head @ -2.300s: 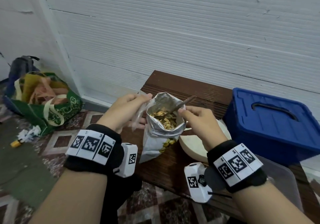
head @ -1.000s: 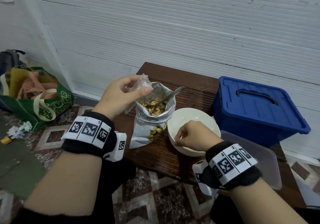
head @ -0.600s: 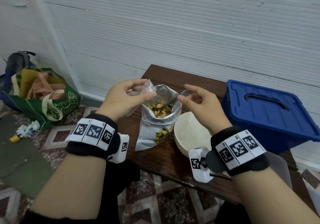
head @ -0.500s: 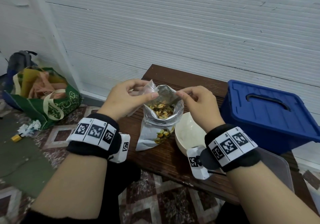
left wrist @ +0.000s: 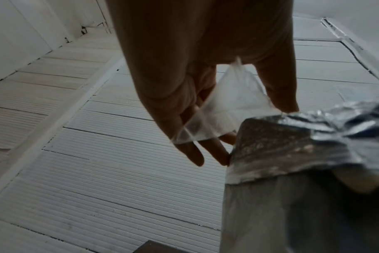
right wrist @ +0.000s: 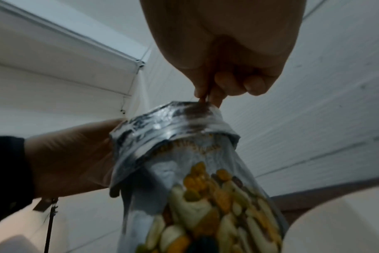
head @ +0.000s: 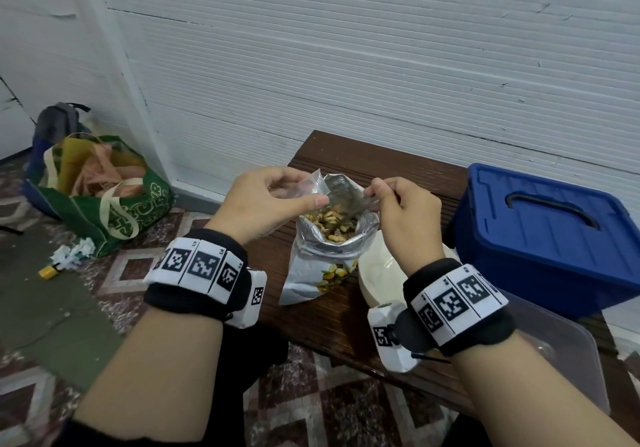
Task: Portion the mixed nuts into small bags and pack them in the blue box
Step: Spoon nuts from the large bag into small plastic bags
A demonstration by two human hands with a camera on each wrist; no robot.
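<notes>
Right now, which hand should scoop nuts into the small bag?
Right: the right hand pinches what looks like a spoon handle in the nut bag; the left hand holds the small bag.

The head view looks down on the tabletop [head: 346, 322]; both wrist views look up from close under the palms, sharing the foil bag [head: 332, 239].

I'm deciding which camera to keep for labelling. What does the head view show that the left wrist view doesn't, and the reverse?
Only the head view shows the nuts inside the open foil pouch, the white bowl, the closed blue box, the wooden table, the right hand and the green tote on the floor.

Only the left wrist view shows the underside of the left hand, with the fingers spread behind the small clear bag.

Both show that bag held beside the pouch's silver rim.
</notes>
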